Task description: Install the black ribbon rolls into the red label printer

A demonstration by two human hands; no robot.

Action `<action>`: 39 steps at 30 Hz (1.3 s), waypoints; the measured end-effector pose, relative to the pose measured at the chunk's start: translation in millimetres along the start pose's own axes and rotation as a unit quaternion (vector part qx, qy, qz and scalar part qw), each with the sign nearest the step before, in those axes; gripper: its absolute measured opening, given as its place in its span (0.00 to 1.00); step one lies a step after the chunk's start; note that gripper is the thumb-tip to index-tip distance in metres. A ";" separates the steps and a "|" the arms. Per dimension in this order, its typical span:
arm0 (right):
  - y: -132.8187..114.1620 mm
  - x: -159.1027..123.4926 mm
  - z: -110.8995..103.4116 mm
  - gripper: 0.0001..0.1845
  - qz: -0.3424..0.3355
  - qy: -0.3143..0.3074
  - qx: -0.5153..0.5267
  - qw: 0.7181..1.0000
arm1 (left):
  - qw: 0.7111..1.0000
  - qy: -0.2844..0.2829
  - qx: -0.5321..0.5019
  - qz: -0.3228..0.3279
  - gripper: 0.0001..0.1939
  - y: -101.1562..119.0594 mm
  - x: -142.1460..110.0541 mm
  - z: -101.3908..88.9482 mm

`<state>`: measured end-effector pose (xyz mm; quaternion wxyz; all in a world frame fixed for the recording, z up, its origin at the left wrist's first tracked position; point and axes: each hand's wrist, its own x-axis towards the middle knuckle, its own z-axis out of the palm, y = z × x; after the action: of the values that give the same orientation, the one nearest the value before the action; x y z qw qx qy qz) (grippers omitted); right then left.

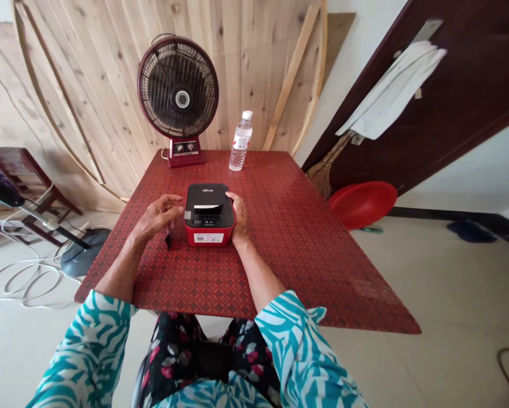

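A small printer (208,195) with a black top and red sides sits on the patterned red table. A strip of white paper (207,207) shows at the slot in its lid, and a white label (209,238) is stuck on the front. My right hand (239,218) wraps round the printer's right side, thumb on the top edge. On the other side, my left hand (159,214) is open, its bent fingers apart and the tips close to the left edge; whether they touch it I cannot tell. Under this hand is a small dark thing (168,239), too unclear to name.
A dark red fan (182,99) stands at the table's (317,255) back left, with a clear water bottle (239,144) to its right. Beyond the right edge are a red basin (364,204) and a broom (324,170). Cables (33,277) lie on the floor at left.
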<state>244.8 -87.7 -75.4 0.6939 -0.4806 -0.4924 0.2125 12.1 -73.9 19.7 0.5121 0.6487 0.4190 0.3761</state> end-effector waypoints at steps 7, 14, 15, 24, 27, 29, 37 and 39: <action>-0.5 0.1 0.5 0.26 -0.010 0.002 0.002 1.000 | 0.994 -0.077 -0.064 -0.035 0.43 -6.3 4.8 -0.4; -1.4 1.1 -0.3 0.25 -0.011 0.003 0.004 1.000 | 0.985 -0.092 -0.120 -0.080 0.50 -6.6 3.5 1.0; -1.3 1.2 -0.3 0.25 -0.011 0.002 0.004 1.000 | 0.984 -0.095 -0.124 -0.085 0.49 -7.5 3.5 1.5; -1.2 -0.6 0.0 0.24 0.000 0.004 -0.006 1.000 | 0.977 -0.091 -0.145 -0.125 0.47 -20.6 10.6 6.0; 0.4 -0.6 0.4 0.23 0.000 0.005 -0.007 1.000 | 0.975 -0.090 -0.160 -0.126 0.48 -21.6 12.1 8.5; 1.6 -0.8 0.7 0.22 0.004 0.013 -0.009 1.000 | 0.975 -0.084 -0.170 -0.119 0.48 -21.1 11.7 10.6; 4.5 -1.1 -4.1 0.26 0.003 -0.009 -0.005 1.000 | 0.980 -0.068 -0.163 -0.095 0.50 -21.3 6.4 16.3; 6.9 0.0 -4.1 0.27 0.002 -0.015 0.005 1.000 | 0.979 -0.067 -0.169 -0.097 0.50 -20.8 4.9 16.9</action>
<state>249.6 -86.5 -81.7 0.6883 -0.4746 -0.5009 0.2238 26.1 -72.7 -3.6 0.6753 0.5328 0.3753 0.3453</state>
